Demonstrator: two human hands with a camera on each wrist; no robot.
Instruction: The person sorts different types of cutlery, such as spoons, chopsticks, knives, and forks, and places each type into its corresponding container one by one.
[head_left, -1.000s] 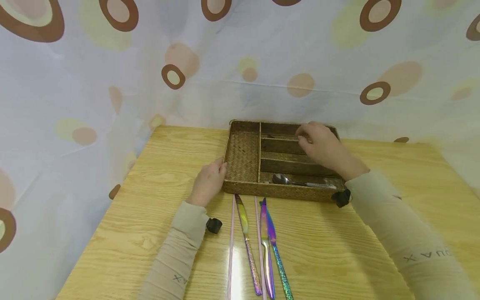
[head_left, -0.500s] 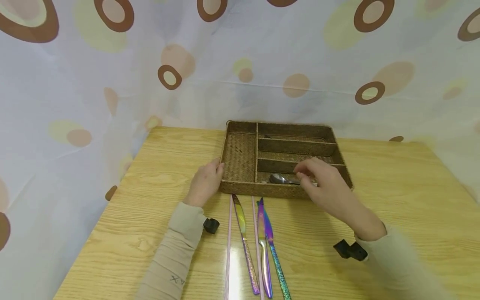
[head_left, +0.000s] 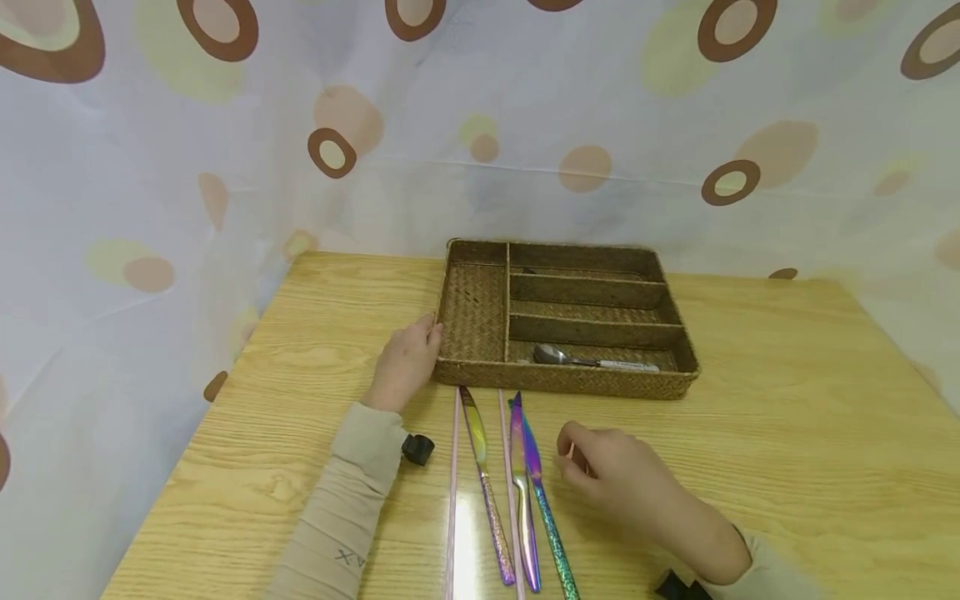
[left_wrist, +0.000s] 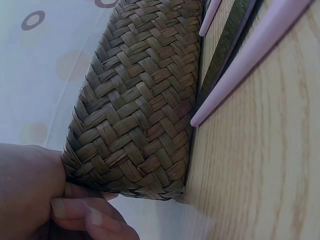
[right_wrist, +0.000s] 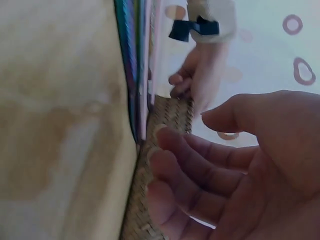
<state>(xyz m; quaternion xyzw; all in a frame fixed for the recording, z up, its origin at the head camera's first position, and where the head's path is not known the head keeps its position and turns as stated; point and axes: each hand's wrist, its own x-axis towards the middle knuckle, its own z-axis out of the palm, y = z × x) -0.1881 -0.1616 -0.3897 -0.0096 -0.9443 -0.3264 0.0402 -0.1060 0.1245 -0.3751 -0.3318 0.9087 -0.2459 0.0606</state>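
Observation:
A brown woven tray (head_left: 566, 380) with several compartments stands toward the back of the table. My left hand (head_left: 405, 367) holds its left side; in the left wrist view the curled fingers (left_wrist: 102, 220) sit at the tray's corner. Inside the front compartment lies a spoon (head_left: 551, 355) with a pale handle. My right hand (head_left: 622, 479) hovers over the table, fingers loosely bent and holding nothing. Nearest to it is a blue-green table knife (head_left: 551, 521). Beside that lie a purple knife (head_left: 521, 475) and a gold-purple knife (head_left: 487, 479), with two thin pink chopsticks (head_left: 453, 500) among them.
The wooden table (head_left: 787, 400) extends to both sides of the tray. A patterned cloth (head_left: 600, 100) hangs behind and along the left. Something small and dark (head_left: 529, 271) shows in the tray's back compartment.
My right hand has come from above the tray's back compartments, past the spoon, down to the table right of the knives. The left hand keeps its place on the tray.

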